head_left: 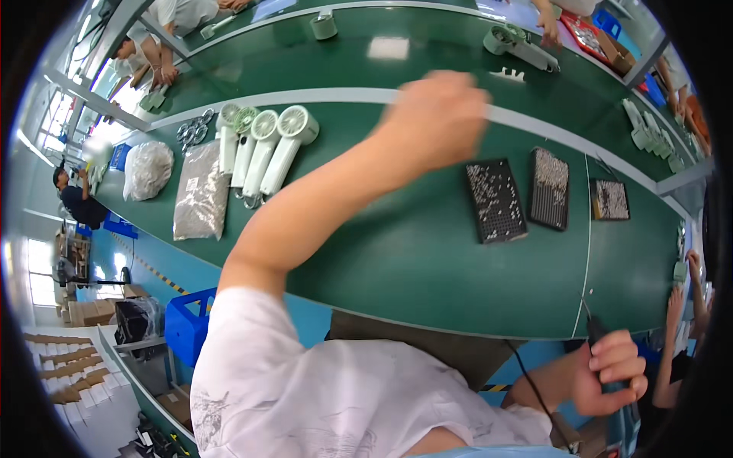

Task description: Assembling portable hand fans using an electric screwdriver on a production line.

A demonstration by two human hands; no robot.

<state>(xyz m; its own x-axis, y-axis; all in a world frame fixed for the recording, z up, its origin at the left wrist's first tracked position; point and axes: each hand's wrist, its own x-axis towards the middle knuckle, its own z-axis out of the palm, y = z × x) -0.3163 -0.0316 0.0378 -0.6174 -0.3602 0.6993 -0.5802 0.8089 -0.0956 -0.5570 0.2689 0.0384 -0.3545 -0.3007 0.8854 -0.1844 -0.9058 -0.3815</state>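
Note:
My left arm reaches across the green table, and my left hand (439, 118) hovers over the pale strip at its far edge. Motion smears this hand and its fingers are hidden, so what it may hold cannot be made out. At the lower right, my right hand (611, 374) is closed around a dark electric screwdriver (598, 333), its thin bit pointing up over the table's near edge. Black screw trays (496, 200) filled with small screws lie between the hands. Left of my forearm, several pale handheld fans (281, 149) lie side by side.
A plastic bag of parts (202, 191), a white bag (148, 169) and metal rings (195, 130) lie at the left. Beyond the strip, another fan (521, 47) and a small white part (508, 75) rest on green. Co-workers sit opposite. A cord (531, 379) hangs near my right arm.

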